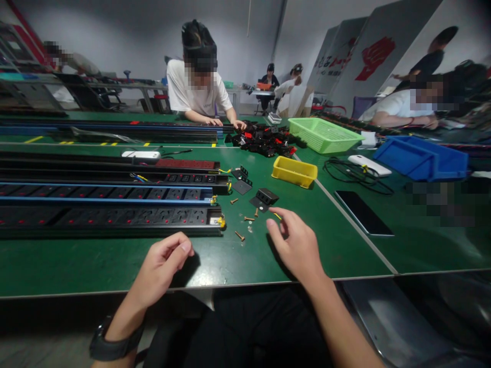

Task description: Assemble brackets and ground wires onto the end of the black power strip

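My left hand (164, 263) is curled with its thumb against the bent fingers, at the table's front edge just below the nearest black socket strip (134, 219); whether anything small is inside is hidden. Fingers apart, my right hand (293, 243) hovers with its fingertips close to a black bracket (264, 198) and holds nothing visible. Several brass-coloured screws (240, 235) lie between the hands. Two more black brackets (241, 185) rest farther back. A yellow wire end (222, 222) sticks out at the strip's right end, and a blue-edged strip (153, 194) lies behind it.
A yellow bin (294, 172), a green basket (324, 135) and a blue bin (422, 156) stand at centre and right. Beside them lie a phone (363, 212), black cable and a white block. Across the table, a person's hands touch a pile of black parts (264, 139).
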Demonstrator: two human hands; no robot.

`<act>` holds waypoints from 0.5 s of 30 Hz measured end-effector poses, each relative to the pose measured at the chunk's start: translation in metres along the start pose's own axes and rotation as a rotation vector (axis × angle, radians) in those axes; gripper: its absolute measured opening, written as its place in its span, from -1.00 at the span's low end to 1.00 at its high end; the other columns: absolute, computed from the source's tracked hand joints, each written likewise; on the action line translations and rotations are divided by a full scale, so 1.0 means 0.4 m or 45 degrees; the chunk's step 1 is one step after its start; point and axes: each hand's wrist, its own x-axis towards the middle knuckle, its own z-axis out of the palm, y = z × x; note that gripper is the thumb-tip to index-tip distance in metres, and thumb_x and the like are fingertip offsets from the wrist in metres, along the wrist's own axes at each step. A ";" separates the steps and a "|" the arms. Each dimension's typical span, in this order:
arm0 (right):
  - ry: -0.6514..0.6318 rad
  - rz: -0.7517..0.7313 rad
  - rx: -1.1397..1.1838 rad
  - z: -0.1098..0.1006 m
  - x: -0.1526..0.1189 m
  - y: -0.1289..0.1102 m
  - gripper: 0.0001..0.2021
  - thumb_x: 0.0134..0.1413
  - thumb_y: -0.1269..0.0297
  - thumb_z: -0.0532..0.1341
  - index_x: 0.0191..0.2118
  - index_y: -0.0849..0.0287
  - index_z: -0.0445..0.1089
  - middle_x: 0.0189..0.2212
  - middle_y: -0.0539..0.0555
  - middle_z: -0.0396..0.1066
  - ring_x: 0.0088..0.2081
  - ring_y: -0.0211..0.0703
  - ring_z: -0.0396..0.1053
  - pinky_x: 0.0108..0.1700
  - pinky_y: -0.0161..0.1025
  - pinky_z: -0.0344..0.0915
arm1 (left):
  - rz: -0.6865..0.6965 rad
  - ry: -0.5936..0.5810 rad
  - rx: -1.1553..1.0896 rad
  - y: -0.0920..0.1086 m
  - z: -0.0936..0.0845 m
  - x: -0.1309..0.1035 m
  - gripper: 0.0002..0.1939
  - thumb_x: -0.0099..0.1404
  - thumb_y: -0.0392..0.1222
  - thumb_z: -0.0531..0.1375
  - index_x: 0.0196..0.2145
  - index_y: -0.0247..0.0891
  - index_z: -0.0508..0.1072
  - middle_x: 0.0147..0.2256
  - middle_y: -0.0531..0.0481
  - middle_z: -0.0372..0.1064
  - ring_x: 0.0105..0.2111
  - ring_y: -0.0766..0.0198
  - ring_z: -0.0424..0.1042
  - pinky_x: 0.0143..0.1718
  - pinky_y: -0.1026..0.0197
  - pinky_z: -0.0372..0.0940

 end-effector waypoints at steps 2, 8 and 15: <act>-0.223 -0.149 0.023 0.010 -0.012 -0.038 -0.69 0.38 0.21 0.14 0.11 0.15 0.46 -0.29 0.08 0.46 -0.32 -0.13 0.41 -0.24 -0.22 0.24 | -0.008 -0.005 -0.027 -0.003 0.000 0.000 -0.59 0.44 0.11 0.10 -0.42 -0.25 0.42 -0.62 0.16 0.09 -0.62 0.39 0.05 -0.61 0.32 -0.03; -0.494 -0.218 0.277 0.036 -0.034 -0.106 -0.75 0.38 0.20 0.17 0.05 0.10 0.49 -0.27 0.06 0.46 -0.26 -0.15 0.43 -0.22 -0.26 0.24 | -0.003 0.000 -0.043 -0.008 0.000 0.002 -0.57 0.46 0.14 0.09 -0.37 -0.25 0.43 -0.63 0.16 0.10 -0.62 0.39 0.06 -0.61 0.33 -0.03; -0.624 0.187 0.885 0.045 -0.038 -0.098 -0.79 0.28 0.21 0.22 -0.10 0.16 0.54 -0.49 -0.05 0.30 -0.46 -0.28 0.21 -0.41 -0.33 0.11 | -0.030 0.020 -0.007 0.002 0.005 0.000 -0.67 0.37 0.07 0.20 -0.38 -0.25 0.44 -0.56 0.14 0.18 -0.59 0.41 0.08 -0.61 0.34 -0.02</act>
